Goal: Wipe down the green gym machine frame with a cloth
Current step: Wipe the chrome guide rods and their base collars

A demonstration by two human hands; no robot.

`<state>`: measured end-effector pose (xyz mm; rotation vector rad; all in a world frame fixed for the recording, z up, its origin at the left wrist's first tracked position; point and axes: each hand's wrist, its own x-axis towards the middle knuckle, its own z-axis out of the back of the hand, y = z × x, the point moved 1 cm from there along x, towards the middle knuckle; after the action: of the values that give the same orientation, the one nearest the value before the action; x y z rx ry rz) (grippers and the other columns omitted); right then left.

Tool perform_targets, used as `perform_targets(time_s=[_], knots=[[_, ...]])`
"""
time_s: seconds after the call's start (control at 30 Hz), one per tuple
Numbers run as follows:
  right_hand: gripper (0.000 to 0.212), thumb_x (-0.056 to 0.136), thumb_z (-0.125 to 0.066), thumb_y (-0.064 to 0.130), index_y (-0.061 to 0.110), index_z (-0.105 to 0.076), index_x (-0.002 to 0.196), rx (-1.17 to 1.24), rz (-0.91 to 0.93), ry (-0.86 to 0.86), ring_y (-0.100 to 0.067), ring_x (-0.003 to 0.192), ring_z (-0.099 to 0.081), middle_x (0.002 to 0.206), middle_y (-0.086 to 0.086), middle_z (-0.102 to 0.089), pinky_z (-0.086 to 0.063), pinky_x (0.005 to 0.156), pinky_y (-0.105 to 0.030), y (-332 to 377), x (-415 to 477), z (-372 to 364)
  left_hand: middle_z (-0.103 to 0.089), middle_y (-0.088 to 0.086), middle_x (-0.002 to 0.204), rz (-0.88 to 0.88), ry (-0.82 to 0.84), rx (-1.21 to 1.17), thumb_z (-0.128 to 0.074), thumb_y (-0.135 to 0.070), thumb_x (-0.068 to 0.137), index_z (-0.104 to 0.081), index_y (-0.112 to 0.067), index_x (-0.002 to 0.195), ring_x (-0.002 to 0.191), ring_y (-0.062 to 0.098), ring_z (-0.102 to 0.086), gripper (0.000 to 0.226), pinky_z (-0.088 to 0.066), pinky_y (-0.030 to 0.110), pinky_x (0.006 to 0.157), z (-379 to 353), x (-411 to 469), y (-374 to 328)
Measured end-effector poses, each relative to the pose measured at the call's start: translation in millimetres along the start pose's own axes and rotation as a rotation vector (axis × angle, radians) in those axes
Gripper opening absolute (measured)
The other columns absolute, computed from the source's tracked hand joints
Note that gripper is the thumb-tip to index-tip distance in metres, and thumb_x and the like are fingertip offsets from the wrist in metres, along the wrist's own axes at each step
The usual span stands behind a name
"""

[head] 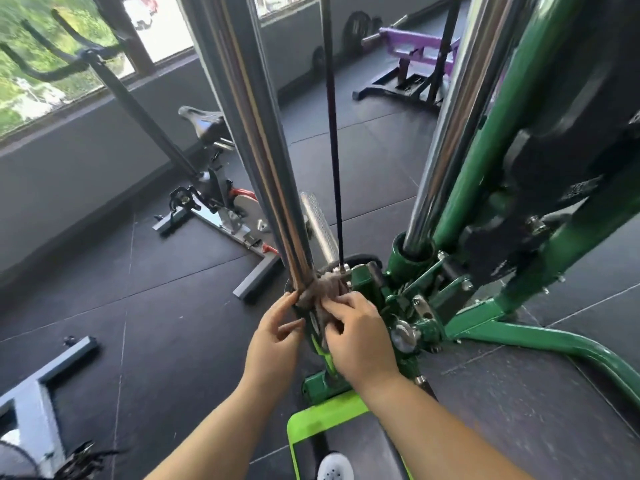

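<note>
The green machine frame [491, 320] rises on the right, with two chrome guide rods; the near chrome rod [256, 140] runs down to the middle of the view. A brownish-grey cloth [323, 289] is bunched round the foot of that rod. My left hand [277, 337] touches the cloth's left side with loosely bent fingers beside the rod. My right hand [360, 337] pinches the cloth from the right, fingers curled into its folds. A black cable [334, 143] drops to a fitting just behind the cloth.
A lime-green platform edge [325, 415] lies below my wrists. A knurled metal handle [318, 225] leans behind the rod. A spin bike [211, 199] stands at the left, a purple machine [415, 46] at the back, and a grey steel base [34, 403] at lower left on the dark rubber floor.
</note>
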<state>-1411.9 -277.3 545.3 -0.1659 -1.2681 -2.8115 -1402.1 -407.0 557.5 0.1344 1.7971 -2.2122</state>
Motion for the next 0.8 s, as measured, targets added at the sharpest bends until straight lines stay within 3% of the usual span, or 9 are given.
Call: perform_targets(time_s=[0.07, 0.13, 0.23, 0.3, 0.43, 0.5, 0.6, 0.7, 0.8], knots=[[0.037, 0.078, -0.065, -0.002, 0.012, -0.074, 0.111, 0.066, -0.036, -0.137, -0.026, 0.096, -0.057, 0.098, 0.000, -0.058, -0.046, 0.091, -0.028, -1.1, -0.6, 3.4, -0.064, 0.004, 0.129, -0.021, -0.066, 0.013, -0.047, 0.015, 0.091, -0.058, -0.025, 0.117, 0.073, -0.015, -0.062, 0.050, -0.045, 0.004, 0.067, 1.4, 11.5, 2.3], [0.039, 0.076, -0.067, -0.005, 0.010, -0.070, 0.112, 0.140, -0.072, -0.255, -0.026, 0.100, -0.056, 0.104, 0.000, -0.055, -0.045, 0.096, -0.030, -1.5, 11.2, 5.8, -0.063, -0.011, 0.127, -0.039, -0.077, 0.109, -0.054, 0.011, 0.089, -0.055, -0.030, 0.126, 0.096, -0.019, -0.058, 0.055, -0.046, 0.010, 0.089, 7.0, 26.6, 0.0], [0.046, 0.079, -0.064, -0.005, 0.007, -0.066, 0.123, 0.117, -0.021, -0.116, -0.029, 0.117, -0.052, 0.125, -0.009, -0.055, -0.031, 0.108, -0.021, -3.4, 25.1, -6.7, -0.061, -0.016, 0.130, -0.101, 0.091, 0.388, -0.063, 0.001, 0.084, -0.057, -0.035, 0.134, 0.122, 0.002, -0.054, 0.062, -0.040, 0.028, 0.108, 12.1, 42.3, -6.0], [0.043, 0.083, -0.062, -0.002, 0.008, -0.066, 0.125, 0.117, -0.027, -0.043, -0.027, 0.122, -0.052, 0.129, -0.007, -0.054, -0.034, 0.110, -0.024, -6.4, 17.4, -17.9, -0.057, -0.020, 0.134, -0.164, 0.129, 0.519, -0.062, -0.001, 0.085, -0.063, -0.036, 0.128, 0.124, 0.003, -0.051, 0.055, -0.039, 0.024, 0.106, 15.7, 50.2, -2.2], [0.037, 0.082, -0.061, 0.002, 0.013, -0.072, 0.116, 0.212, -0.046, -0.070, -0.018, 0.114, -0.057, 0.121, 0.002, -0.057, -0.046, 0.102, -0.031, -11.4, -8.5, -23.0, -0.053, -0.030, 0.134, -0.228, 0.124, 0.600, -0.060, -0.002, 0.087, -0.066, -0.043, 0.122, 0.121, -0.004, -0.051, 0.055, -0.039, 0.014, 0.100, 29.1, 59.7, 9.0], [0.032, 0.082, -0.063, 0.004, 0.013, -0.074, 0.111, 0.260, -0.046, -0.110, -0.008, 0.106, -0.058, 0.115, 0.004, -0.057, -0.048, 0.098, -0.026, -12.4, -5.0, -22.7, -0.053, -0.032, 0.133, -0.286, 0.110, 0.623, -0.059, 0.000, 0.086, -0.067, -0.044, 0.121, 0.118, -0.005, -0.051, 0.057, -0.036, 0.003, 0.089, 31.5, 67.7, 13.5], [0.033, 0.082, -0.071, 0.003, 0.012, -0.070, 0.115, 0.315, -0.099, -0.353, 0.000, 0.106, -0.053, 0.120, 0.003, -0.052, -0.041, 0.098, -0.009, -5.6, 4.8, -36.9, -0.050, -0.037, 0.127, -0.436, 0.151, 0.589, -0.058, 0.005, 0.085, -0.066, -0.042, 0.122, 0.111, -0.010, -0.049, 0.061, -0.034, -0.005, 0.081, 38.5, 78.8, 25.5], [0.031, 0.085, -0.072, 0.007, 0.012, -0.069, 0.115, 0.327, -0.174, -0.522, -0.006, 0.103, -0.058, 0.119, 0.002, -0.055, -0.044, 0.096, -0.011, 3.6, 6.0, -59.2, -0.042, -0.046, 0.125, -0.523, 0.254, 0.545, -0.054, 0.008, 0.083, -0.052, -0.055, 0.121, 0.102, -0.011, -0.056, 0.074, -0.039, 0.001, 0.086, 48.4, 87.0, 34.1], [0.024, 0.080, -0.076, 0.006, 0.020, -0.069, 0.099, 0.198, -0.236, -0.647, -0.011, 0.091, -0.059, 0.104, 0.002, -0.059, -0.046, 0.085, -0.015, 13.3, -17.4, -87.7, -0.043, -0.035, 0.138, -0.458, 0.430, 0.464, -0.047, 0.009, 0.082, -0.047, -0.057, 0.120, 0.099, -0.019, -0.056, 0.077, -0.047, 0.011, 0.090, 59.0, 88.6, 31.0]])
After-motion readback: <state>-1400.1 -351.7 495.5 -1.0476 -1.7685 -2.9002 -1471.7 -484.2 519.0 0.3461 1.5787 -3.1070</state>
